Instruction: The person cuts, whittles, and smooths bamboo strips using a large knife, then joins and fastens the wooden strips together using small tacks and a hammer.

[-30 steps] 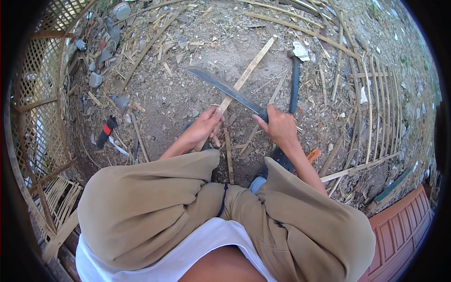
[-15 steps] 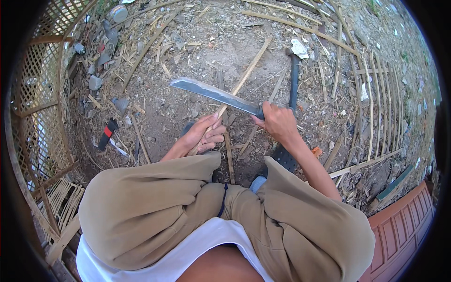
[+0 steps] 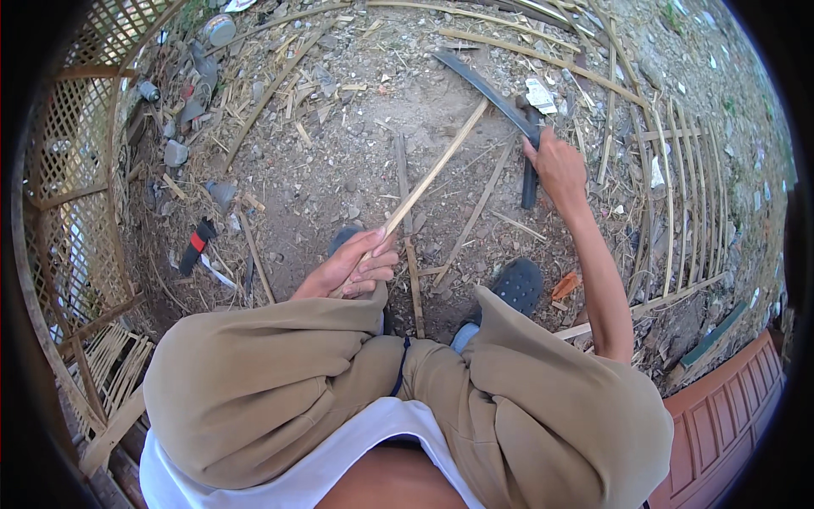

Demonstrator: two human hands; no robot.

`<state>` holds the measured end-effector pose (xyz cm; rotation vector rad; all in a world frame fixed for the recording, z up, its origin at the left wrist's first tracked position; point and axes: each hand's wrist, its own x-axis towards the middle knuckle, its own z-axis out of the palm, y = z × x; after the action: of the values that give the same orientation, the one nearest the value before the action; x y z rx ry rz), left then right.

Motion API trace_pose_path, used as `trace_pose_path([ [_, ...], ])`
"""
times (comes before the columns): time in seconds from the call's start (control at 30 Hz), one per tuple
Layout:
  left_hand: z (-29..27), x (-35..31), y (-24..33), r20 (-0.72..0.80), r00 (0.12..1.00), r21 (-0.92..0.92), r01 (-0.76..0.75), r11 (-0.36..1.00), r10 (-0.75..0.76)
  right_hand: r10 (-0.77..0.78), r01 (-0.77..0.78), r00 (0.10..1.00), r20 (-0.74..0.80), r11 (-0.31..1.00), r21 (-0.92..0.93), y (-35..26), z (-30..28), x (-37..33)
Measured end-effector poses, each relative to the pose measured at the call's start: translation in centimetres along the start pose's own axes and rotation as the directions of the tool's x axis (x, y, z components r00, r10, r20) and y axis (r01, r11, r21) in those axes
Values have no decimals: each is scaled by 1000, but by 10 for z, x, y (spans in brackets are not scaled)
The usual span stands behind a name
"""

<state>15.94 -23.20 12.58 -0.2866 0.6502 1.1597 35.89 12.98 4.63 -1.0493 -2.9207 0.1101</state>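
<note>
My left hand (image 3: 359, 263) is closed round the near end of a pale wooden strip (image 3: 437, 168), which slants away to the upper right. In my right hand (image 3: 561, 168) is the handle of a machete; its dark blade (image 3: 485, 87) points to the far left, near the strip's far end. Under the machete and my right hand lies a dark hammer (image 3: 529, 182), partly covered, on the dirt. My fingers hide most of the machete's handle.
Bamboo strips (image 3: 543, 58) lie scattered over the littered ground. A slatted bamboo frame (image 3: 691, 195) is at the right, a lattice panel (image 3: 80, 153) at the left. A black sheath with a red band (image 3: 197, 243) lies left. My dark clog (image 3: 516, 287) stands between.
My right hand has moved the machete away from me and to the right, off the wooden strip. My left hand and the strip have shifted slightly.
</note>
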Motion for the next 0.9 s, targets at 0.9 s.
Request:
trace_pose_path([
  [0.9, -5, -7, 9, 9, 976, 222, -212, 952, 215, 335, -287, 925, -178, 925, 250, 41, -64, -5],
])
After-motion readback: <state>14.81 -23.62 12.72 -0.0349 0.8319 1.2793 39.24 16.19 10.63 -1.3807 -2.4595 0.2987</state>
